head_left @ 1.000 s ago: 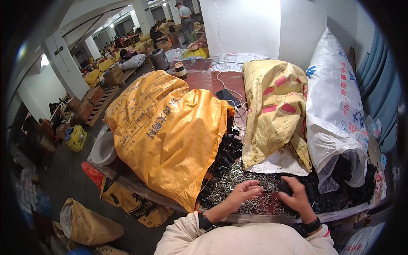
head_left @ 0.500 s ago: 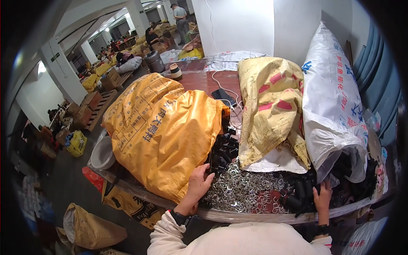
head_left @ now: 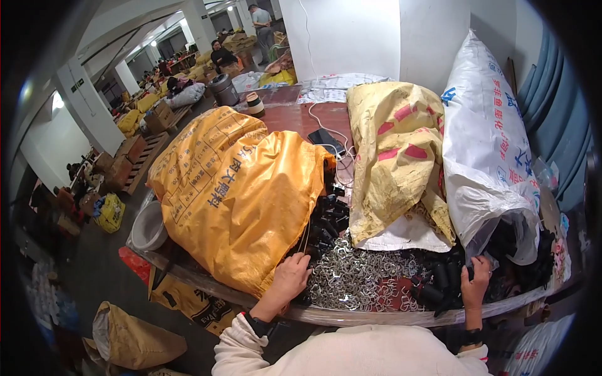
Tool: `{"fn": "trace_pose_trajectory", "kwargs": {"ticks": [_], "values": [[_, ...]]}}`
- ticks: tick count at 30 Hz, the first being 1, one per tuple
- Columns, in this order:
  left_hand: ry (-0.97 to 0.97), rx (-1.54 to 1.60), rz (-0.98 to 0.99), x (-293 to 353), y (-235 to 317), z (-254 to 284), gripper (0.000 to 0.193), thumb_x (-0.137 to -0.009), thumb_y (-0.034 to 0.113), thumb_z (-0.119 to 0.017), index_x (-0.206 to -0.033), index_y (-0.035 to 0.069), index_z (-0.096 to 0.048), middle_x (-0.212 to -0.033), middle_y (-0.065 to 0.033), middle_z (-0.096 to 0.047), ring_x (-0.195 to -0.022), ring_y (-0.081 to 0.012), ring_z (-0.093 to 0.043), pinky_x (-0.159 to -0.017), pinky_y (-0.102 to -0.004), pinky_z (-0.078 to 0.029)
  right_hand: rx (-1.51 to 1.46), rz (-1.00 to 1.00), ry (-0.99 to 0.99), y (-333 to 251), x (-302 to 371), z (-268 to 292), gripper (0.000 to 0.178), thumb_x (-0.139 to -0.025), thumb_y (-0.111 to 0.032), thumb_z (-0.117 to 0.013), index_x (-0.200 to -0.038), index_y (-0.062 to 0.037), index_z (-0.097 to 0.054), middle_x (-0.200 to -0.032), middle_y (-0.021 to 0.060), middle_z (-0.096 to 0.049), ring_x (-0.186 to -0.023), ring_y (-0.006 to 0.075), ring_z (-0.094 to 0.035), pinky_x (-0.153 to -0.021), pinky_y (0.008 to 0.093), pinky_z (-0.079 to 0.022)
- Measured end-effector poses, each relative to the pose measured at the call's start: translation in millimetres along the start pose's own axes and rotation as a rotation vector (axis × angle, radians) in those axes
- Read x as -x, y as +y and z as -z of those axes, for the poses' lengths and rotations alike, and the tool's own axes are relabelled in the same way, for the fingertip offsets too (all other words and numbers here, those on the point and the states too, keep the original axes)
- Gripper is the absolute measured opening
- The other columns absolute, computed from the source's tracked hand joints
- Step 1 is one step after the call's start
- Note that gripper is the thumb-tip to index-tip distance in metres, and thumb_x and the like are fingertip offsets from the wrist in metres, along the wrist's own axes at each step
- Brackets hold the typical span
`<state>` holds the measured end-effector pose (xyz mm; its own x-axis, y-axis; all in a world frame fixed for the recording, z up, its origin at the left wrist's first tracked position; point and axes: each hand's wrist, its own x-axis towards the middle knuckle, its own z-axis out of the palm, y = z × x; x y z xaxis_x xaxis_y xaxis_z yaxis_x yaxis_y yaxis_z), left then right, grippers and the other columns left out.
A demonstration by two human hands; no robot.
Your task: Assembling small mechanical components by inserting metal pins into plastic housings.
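My left hand [head_left: 290,277] is at the open mouth of the orange woven sack [head_left: 235,182], beside black parts [head_left: 327,222] that spill from it. Its fingers are curled together, and what they hold, if anything, is hidden. A heap of small silvery metal hooks [head_left: 351,276] lies between my hands. On the right, my right hand [head_left: 476,282] is closed on a small black part [head_left: 469,271], its exact kind unclear. That hand is just below the mouth of the white sack [head_left: 492,150], over a pile of black cylindrical parts [head_left: 442,279].
A yellow sack [head_left: 398,150] with red patches lies behind the hooks. A dark box with a white cable [head_left: 326,141] and a tape roll [head_left: 254,104] sit farther back on the red table [head_left: 288,116]. A grey tub [head_left: 149,227] is at the left edge; two people are far off.
My right hand has come up out of the black pile with a black part in its fingers. My left hand has drawn its fingers together and shifted slightly left.
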<state>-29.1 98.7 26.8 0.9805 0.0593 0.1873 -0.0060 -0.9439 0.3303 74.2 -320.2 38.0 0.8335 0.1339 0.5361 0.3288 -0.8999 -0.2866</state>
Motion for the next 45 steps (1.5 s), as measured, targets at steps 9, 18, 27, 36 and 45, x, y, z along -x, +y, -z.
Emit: {"fn": "trace_pose_trajectory", "kwargs": {"ticks": [9, 18, 27, 36, 45], "values": [[-0.141, -0.002, 0.029, 3, 2, 11, 0.048, -0.061, 0.006, -0.065, -0.104, 0.002, -0.045, -0.101, -0.015, -0.047, -0.091, -0.0325, -0.046, -0.079, -0.0365, -0.04, -0.193, 0.2, -0.04, -56, -16, -10, 0.024, -0.07, -0.007, -0.059, -0.092, -0.0006, -0.054, -0.095, 0.014, -0.052, -0.092, 0.0286, -0.049, -0.082, 0.0348, -0.036], [-0.118, -0.092, -0.14, -2, -11, 13, 0.045, -0.061, 0.006, -0.065, -0.102, 0.003, -0.048, -0.094, -0.0121, -0.048, -0.087, -0.0281, -0.046, -0.074, -0.034, -0.042, -0.269, 0.32, -0.238, -83, -13, -35, 0.021, -0.069, -0.007, -0.06, -0.088, -0.0025, -0.055, -0.091, 0.0109, -0.052, -0.087, 0.0256, -0.05, -0.077, 0.0321, -0.037], [0.173, 0.11, -0.112, 3, -12, 3, 0.034, -0.066, 0.002, -0.061, -0.098, 0.0, -0.052, -0.09, -0.0131, -0.054, -0.083, -0.0292, -0.051, -0.072, -0.0348, -0.042, -0.209, 0.512, -0.442, -91, -5, -64, 0.014, -0.068, -0.009, -0.06, -0.081, -0.0067, -0.055, -0.081, 0.0052, -0.051, -0.075, 0.0223, -0.048, -0.066, 0.0317, -0.036], [0.338, 0.261, -0.043, -4, -3, 16, 0.025, -0.072, 0.005, -0.059, -0.095, -0.001, -0.053, -0.085, -0.0147, -0.055, -0.082, -0.03, -0.053, -0.072, -0.0339, -0.042, -0.078, 0.514, -0.494, -89, -2, -90, 0.01, -0.068, -0.01, -0.058, -0.075, -0.008, -0.052, -0.074, 0.0064, -0.046, -0.068, 0.025, -0.048, -0.061, 0.0334, -0.036], [0.752, 0.196, -0.006, -15, 13, 41, 0.023, -0.076, 0.007, -0.057, -0.096, 0.001, -0.046, -0.097, -0.0164, -0.048, -0.089, -0.03, -0.048, -0.079, -0.0342, -0.038, -0.01, 0.501, -0.476, -91, 0, -98, 0.01, -0.062, -0.001, -0.048, -0.069, -0.0051, -0.043, -0.073, 0.0128, -0.046, -0.059, 0.031, -0.049, -0.051, 0.0395, -0.04]]}}
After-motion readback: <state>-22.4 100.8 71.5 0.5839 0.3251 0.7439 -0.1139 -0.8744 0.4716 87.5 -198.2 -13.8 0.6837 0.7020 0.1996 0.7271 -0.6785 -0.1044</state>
